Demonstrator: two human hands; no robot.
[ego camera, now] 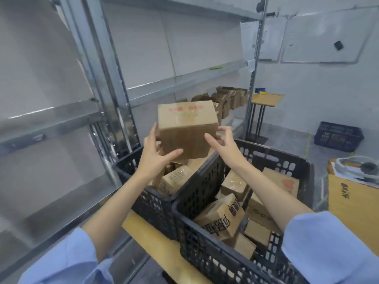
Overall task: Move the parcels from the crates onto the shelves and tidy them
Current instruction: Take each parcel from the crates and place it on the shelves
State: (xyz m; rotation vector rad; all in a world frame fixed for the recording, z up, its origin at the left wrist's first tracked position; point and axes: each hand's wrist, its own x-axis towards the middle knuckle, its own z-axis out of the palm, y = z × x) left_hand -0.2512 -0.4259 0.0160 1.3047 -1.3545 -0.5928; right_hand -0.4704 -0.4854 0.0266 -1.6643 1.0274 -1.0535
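Holding a brown cardboard parcel with red print (187,128) at centre frame, raised above two black perforated plastic crates (196,187) of boxes, with left hand (152,154) clamped round its lower-left corner and right hand (225,146) seemingly pinching its right edge by fingertips; grey metal shelves (180,83) behind.

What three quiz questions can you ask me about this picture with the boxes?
1. True or false: the left hand and the right hand both hold the lifted box.
2. What colour is the crate on the floor by the far wall? A red, B blue, C green.
3. How many black crates of parcels stand in front of the person?
Key: 1 true; 2 B; 3 two.
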